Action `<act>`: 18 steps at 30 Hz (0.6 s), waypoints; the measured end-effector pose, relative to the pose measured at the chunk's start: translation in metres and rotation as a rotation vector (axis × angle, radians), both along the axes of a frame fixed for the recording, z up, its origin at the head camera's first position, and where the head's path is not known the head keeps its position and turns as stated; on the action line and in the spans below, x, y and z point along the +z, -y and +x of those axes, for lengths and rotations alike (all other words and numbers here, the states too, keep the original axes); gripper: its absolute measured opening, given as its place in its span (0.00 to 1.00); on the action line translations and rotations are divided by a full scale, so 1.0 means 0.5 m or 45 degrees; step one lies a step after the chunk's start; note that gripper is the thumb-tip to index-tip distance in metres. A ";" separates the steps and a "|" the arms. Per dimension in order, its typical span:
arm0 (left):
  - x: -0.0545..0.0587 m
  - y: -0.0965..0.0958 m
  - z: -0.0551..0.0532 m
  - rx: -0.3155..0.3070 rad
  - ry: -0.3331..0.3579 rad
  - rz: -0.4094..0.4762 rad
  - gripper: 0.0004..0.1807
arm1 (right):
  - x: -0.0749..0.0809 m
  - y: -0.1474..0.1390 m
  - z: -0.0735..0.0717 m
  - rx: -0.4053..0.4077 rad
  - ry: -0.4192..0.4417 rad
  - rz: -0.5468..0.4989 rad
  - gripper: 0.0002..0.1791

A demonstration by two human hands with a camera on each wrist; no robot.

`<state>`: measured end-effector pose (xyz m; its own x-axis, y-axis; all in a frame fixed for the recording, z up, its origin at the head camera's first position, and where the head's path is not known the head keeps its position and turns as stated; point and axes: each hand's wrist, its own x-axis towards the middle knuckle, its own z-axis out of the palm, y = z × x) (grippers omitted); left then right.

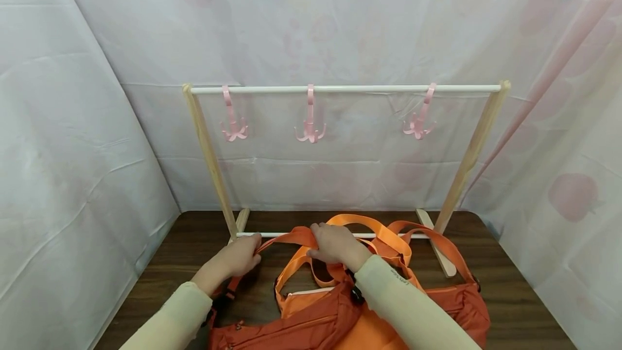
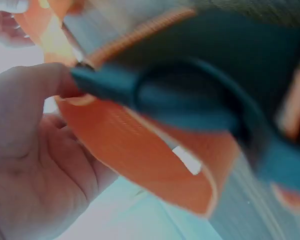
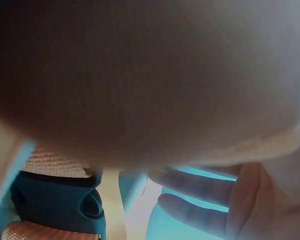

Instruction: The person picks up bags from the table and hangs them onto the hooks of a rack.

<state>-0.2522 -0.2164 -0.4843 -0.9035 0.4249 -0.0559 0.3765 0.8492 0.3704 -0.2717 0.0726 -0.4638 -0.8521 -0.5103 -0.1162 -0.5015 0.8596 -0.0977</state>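
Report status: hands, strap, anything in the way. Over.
Left hand pinching rust strap. Right hand at same strap, grip unclear. Front rust bag overlapping orange bag. Orange straps crowd right hand.

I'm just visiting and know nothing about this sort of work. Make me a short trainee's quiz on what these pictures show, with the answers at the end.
1. How many pink plastic hooks hang from the white upper rail?

2. True or false: an orange fabric bag hangs from the middle hook.

3. Which thing are the left hand and the right hand both touching?
A) the white upper rail
B) the rust-red webbing strap
C) a pink plastic hook

Key:
1. Three.
2. False; the middle hook is bare.
3. B.
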 end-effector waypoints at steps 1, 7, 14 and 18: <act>0.005 0.000 0.001 0.007 0.005 0.032 0.12 | 0.000 0.000 -0.001 -0.007 0.007 -0.014 0.43; 0.035 0.005 0.009 0.028 -0.043 0.187 0.10 | 0.003 -0.001 -0.008 -0.026 0.027 -0.120 0.42; 0.069 0.008 0.029 0.074 -0.042 0.310 0.10 | 0.017 -0.003 -0.011 -0.025 0.022 -0.386 0.42; 0.087 0.011 0.037 0.100 -0.025 0.426 0.11 | 0.029 -0.003 -0.013 0.004 0.068 -0.605 0.37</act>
<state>-0.2338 -0.2221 -0.4406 -0.9338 0.3456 0.0924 0.3243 0.7088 0.6265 -0.2784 0.0741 -0.4492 -0.8495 -0.5203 0.0872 -0.4879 0.7120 -0.5050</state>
